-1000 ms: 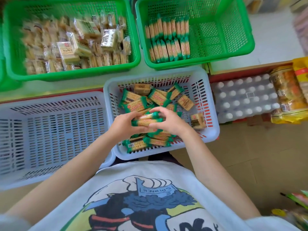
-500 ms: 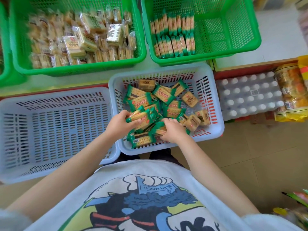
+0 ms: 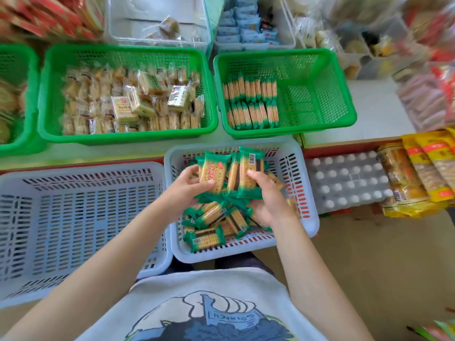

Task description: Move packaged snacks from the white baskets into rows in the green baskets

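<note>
From the head view, the person's left hand (image 3: 183,187) and right hand (image 3: 264,200) are both curled around a fanned bunch of green-ended cracker packets (image 3: 230,174), lifted just above the right-hand white basket (image 3: 299,153). The left thumb pinches the front packet; the right fingers wrap the back of the bunch, with a thumb laid on the barcode packet. I can make out about four packets in the bunch, though overlap hides the exact count.

Below the grip, a loose heap of the same packets (image 3: 211,225) lies in that basket, perhaps a dozen or so, too jumbled to count. Left of the grip sits a second white basket (image 3: 81,166). Beyond the grip, the green basket (image 3: 344,104) already carries two rows of upright packets (image 3: 251,102) against its left wall, roughly ten in each.

The bunch looks loosely squared, so I would guess a packet could slip out on the carry across, or the uneven ends could knock the standing rows over when pushed in. A neighbouring green basket (image 3: 49,94) holds clear-wrapped biscuits (image 3: 128,104). An egg tray (image 3: 344,180) sits right of the grip.
</note>
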`<act>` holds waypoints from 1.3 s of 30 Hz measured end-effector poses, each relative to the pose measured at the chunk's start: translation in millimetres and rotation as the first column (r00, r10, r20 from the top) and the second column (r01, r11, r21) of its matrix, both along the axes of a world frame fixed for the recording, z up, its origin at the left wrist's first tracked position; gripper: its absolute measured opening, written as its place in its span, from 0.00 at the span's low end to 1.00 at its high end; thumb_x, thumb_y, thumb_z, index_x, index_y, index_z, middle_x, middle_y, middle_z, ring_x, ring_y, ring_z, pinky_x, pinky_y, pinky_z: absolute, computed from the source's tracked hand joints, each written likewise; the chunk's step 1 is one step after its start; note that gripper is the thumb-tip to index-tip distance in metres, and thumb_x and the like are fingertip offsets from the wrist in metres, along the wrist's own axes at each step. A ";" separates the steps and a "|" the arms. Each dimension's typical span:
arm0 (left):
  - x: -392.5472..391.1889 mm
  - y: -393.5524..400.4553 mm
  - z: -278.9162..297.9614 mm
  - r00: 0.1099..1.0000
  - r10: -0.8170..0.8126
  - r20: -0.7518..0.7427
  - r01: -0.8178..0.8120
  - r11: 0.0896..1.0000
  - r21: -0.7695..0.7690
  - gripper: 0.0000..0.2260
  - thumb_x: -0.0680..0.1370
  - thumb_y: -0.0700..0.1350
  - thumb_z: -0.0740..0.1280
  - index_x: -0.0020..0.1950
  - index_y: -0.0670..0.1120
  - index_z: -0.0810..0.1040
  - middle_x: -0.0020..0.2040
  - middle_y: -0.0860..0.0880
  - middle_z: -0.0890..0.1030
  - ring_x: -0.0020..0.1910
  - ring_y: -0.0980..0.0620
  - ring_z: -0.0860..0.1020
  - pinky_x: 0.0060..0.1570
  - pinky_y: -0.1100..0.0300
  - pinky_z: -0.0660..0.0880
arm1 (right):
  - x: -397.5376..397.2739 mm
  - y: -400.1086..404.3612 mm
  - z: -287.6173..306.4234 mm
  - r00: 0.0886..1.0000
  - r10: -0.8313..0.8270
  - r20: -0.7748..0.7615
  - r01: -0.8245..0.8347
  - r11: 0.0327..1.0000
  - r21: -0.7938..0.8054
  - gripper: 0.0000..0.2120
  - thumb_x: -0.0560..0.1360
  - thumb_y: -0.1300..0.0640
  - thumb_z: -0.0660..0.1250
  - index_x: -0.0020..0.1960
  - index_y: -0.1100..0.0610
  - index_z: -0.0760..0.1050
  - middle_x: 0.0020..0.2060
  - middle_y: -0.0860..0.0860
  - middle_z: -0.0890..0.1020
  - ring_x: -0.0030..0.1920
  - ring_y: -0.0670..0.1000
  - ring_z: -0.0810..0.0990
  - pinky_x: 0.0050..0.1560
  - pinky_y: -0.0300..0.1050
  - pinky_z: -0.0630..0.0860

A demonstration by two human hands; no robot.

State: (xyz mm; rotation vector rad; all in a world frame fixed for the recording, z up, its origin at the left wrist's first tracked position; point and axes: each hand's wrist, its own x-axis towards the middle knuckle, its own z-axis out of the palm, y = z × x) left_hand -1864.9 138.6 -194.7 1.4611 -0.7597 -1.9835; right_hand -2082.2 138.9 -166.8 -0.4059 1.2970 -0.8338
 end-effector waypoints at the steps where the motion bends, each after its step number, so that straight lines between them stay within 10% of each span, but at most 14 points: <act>1: -5.4 -3.9 6.3 0.999 -0.037 -0.035 0.036 0.999 -0.025 0.36 0.71 0.47 0.78 0.74 0.51 0.65 0.60 0.46 0.82 0.57 0.46 0.83 0.58 0.46 0.78 | 1.3 -2.9 5.2 1.000 0.017 0.008 -0.017 1.000 -0.013 0.23 0.73 0.51 0.73 0.65 0.60 0.74 0.57 0.60 0.79 0.56 0.60 0.78 0.62 0.59 0.73; 9: -70.8 -47.1 26.0 0.994 0.101 0.034 -0.099 0.994 -0.055 0.23 0.76 0.58 0.72 0.68 0.54 0.72 0.60 0.49 0.83 0.58 0.45 0.82 0.62 0.39 0.76 | -33.4 -50.6 18.2 0.964 0.265 -0.019 -0.265 0.964 -0.024 0.08 0.82 0.53 0.63 0.55 0.53 0.79 0.44 0.51 0.84 0.45 0.50 0.83 0.43 0.45 0.78; 19: -175.8 -140.6 10.2 0.903 0.275 0.329 -0.240 0.960 -0.144 0.27 0.76 0.64 0.68 0.65 0.47 0.72 0.57 0.46 0.81 0.55 0.47 0.80 0.58 0.46 0.77 | -158.9 -193.8 3.2 0.950 -0.025 -0.312 -0.031 0.984 -0.173 0.11 0.78 0.54 0.71 0.58 0.52 0.74 0.57 0.54 0.82 0.56 0.54 0.82 0.65 0.56 0.76; 26: -219.3 -174.5 -5.1 0.844 0.339 0.416 -0.312 0.941 -0.133 0.27 0.80 0.60 0.65 0.72 0.45 0.66 0.61 0.47 0.76 0.56 0.48 0.76 0.48 0.55 0.69 | -171.0 -299.8 -22.0 0.495 0.296 -0.817 -0.360 0.926 0.117 0.32 0.76 0.49 0.71 0.72 0.61 0.60 0.56 0.53 0.75 0.49 0.54 0.76 0.48 0.46 0.71; 32: -220.5 -183.0 -4.7 0.806 0.368 0.462 -0.352 0.928 -0.124 0.22 0.81 0.59 0.64 0.68 0.48 0.66 0.47 0.56 0.73 0.43 0.61 0.72 0.37 0.62 0.66 | -161.3 -309.1 -62.3 0.334 0.614 -0.715 -0.593 0.726 0.347 0.50 0.76 0.42 0.71 0.81 0.62 0.43 0.79 0.60 0.58 0.76 0.62 0.63 0.71 0.53 0.67; 36: -226.3 -193.3 0.5 0.790 0.387 0.475 -0.355 0.921 -0.158 0.27 0.82 0.58 0.62 0.75 0.44 0.63 0.52 0.57 0.71 0.44 0.60 0.70 0.40 0.62 0.66 | -176.6 -311.8 -60.5 0.284 0.491 -0.823 -0.549 0.787 0.280 0.34 0.78 0.45 0.67 0.77 0.61 0.60 0.73 0.61 0.65 0.70 0.62 0.69 0.65 0.53 0.71; 39: -237.8 -207.0 6.7 0.795 0.417 0.440 -0.367 0.909 -0.198 0.25 0.82 0.60 0.61 0.74 0.47 0.66 0.63 0.53 0.74 0.52 0.56 0.73 0.47 0.61 0.68 | -185.6 -300.6 -41.7 0.507 0.269 -0.819 -0.499 0.866 -0.024 0.13 0.81 0.49 0.63 0.56 0.59 0.75 0.54 0.55 0.77 0.51 0.53 0.76 0.49 0.46 0.70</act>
